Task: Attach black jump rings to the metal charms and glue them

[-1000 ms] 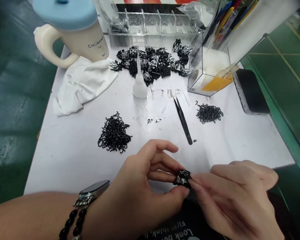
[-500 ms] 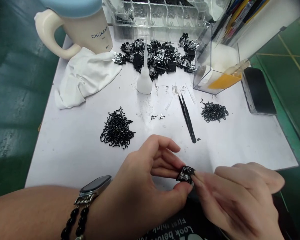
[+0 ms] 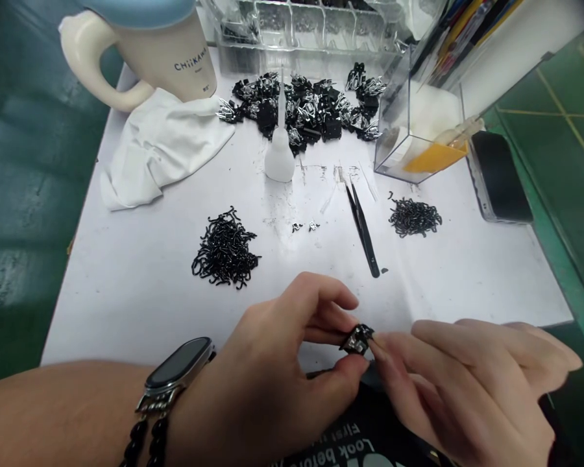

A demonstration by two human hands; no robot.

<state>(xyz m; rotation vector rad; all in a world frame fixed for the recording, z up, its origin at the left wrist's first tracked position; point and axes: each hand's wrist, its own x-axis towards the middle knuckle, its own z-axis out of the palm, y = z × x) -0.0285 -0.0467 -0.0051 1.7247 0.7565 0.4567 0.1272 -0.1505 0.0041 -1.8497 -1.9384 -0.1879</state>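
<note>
Workshop: tweezers [image 3: 368, 248], black parts heap [image 3: 226, 251]

Open room between right hand [image 3: 467, 379] and smaller heap [image 3: 415, 218]

The small black part [image 3: 356, 340] is partly covered by the left hand [image 3: 277, 357] and right hand [image 3: 467, 376]; its details are too small to be made out. Far off, the mug's lid [image 3: 141, 11] and the pens [image 3: 462, 29] are cut off, as is the near lettering [image 3: 353, 449].
</note>
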